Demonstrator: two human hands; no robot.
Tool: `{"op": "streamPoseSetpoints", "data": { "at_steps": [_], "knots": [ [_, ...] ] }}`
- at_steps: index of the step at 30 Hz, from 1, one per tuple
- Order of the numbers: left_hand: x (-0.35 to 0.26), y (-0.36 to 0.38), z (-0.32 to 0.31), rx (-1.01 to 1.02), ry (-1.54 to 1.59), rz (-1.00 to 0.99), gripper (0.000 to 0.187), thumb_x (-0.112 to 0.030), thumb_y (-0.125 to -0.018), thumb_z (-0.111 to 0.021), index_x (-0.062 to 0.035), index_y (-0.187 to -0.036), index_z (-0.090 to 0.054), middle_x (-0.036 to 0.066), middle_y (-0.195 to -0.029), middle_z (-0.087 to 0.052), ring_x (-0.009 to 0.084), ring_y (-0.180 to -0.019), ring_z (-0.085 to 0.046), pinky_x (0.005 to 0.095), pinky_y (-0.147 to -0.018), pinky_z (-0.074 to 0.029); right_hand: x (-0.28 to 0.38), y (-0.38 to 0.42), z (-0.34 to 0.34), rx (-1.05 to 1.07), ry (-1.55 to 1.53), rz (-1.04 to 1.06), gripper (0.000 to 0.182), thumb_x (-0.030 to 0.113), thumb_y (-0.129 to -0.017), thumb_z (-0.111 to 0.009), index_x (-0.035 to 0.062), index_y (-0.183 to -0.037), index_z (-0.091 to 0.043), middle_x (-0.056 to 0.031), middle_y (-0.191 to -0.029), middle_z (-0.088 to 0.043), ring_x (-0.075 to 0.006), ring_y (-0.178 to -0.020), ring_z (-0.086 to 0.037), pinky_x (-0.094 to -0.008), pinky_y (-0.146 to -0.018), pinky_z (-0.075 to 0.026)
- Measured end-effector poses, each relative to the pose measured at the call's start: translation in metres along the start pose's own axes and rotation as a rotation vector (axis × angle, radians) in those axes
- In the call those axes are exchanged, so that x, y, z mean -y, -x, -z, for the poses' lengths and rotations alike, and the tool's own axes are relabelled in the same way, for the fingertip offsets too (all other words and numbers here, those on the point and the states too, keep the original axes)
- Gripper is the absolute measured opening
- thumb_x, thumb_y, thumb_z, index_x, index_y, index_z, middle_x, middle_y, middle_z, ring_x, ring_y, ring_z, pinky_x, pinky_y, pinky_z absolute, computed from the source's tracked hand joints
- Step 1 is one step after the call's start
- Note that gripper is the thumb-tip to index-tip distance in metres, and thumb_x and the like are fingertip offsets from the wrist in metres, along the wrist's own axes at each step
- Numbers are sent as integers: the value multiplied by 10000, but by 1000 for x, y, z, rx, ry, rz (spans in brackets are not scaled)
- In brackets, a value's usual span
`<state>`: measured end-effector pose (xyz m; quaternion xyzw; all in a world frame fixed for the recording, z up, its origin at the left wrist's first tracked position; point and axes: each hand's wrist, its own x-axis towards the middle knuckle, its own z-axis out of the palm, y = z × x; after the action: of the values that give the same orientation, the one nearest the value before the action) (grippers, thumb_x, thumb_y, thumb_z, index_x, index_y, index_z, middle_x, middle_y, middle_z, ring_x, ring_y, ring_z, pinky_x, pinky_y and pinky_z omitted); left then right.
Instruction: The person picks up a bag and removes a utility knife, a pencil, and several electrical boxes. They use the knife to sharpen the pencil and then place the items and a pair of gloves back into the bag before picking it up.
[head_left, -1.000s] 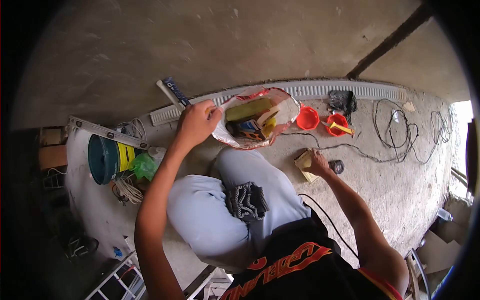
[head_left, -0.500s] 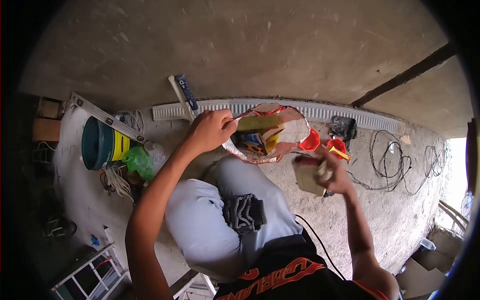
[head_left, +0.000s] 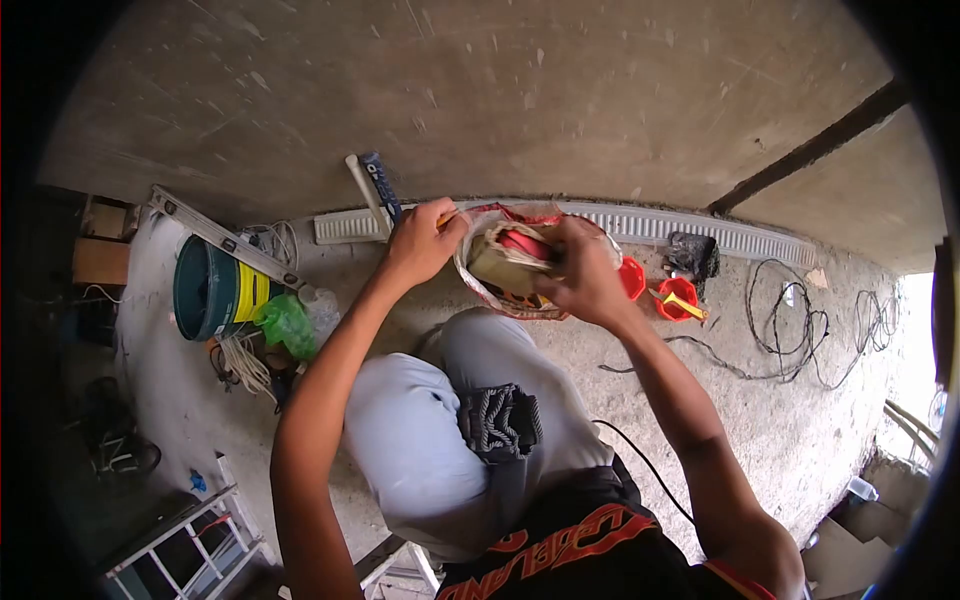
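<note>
A red and silvery bag stands open in front of my knees. My left hand pinches its left rim, fingers closed. At the bag's mouth, my right hand is closed on a pale pouch with a red thing at its top. The pouch covers most of the bag's contents. Right of the bag are two red plastic containers, one close to it and one farther right with a yellow-handled tool across it.
A white radiator-like panel runs along the wall. At the left are a dark green bucket, a spirit level and a green plastic bag. Black cable lies at the right, a ladder at the lower left.
My right hand has moved left with the pale pouch, from the floor beside the bag to its mouth. My left hand still holds the rim.
</note>
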<state>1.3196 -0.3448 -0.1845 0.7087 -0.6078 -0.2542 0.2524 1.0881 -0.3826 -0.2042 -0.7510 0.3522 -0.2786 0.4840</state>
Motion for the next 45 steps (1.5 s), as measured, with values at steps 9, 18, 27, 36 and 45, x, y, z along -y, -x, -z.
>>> {"op": "streamPoseSetpoints", "data": {
  "at_steps": [9, 18, 27, 36, 45],
  "knots": [
    [4, -4, 5, -38, -90, -27, 303, -243, -852, -567, 22, -728, -487, 99, -577, -418, 149, -552, -352, 311, -537, -365, 15, 32, 24, -352, -44, 178, 105, 47, -770, -642, -30, -817, -588, -97, -726, -605, -127, -608, -562, -244, -583, -461],
    [6, -10, 3, -63, -86, -61, 298, -300, -812, -608, -6, -770, -577, 116, -625, -564, 215, -555, -530, 324, -566, -430, 41, 123, 2, 378, 78, 310, 691, 440, -663, -733, -8, -1133, -497, -164, -1110, -514, -347, -890, -587, -417, -743, -498],
    [-9, -2, 9, -10, -129, -24, 325, -291, -814, -637, 14, -748, -549, 97, -611, -547, 146, -528, -463, 311, -525, -398, 31, 125, -58, 347, 79, -144, 793, 271, -594, -792, 40, -1253, -416, -190, -1144, -463, -387, -986, -547, -423, -823, -483],
    [-1, 7, 14, 19, -200, -19, 295, -256, -829, -635, 3, -724, -541, 7, -547, -429, 67, -517, -332, 271, -469, -300, 44, 100, -3, 199, -298, 126, 657, 102, -519, -749, -9, -1124, -518, -151, -994, -572, -260, -921, -580, -328, -835, -460],
    [11, 2, 15, -41, 2, -119, 332, -307, -800, -651, 4, -720, -567, 98, -609, -534, 166, -536, -446, 318, -508, -378, 61, 45, 71, 75, -873, 150, 752, 63, -499, -817, -10, -1183, -512, -66, -1112, -550, -130, -1014, -525, -257, -910, -399]
  ]
}}
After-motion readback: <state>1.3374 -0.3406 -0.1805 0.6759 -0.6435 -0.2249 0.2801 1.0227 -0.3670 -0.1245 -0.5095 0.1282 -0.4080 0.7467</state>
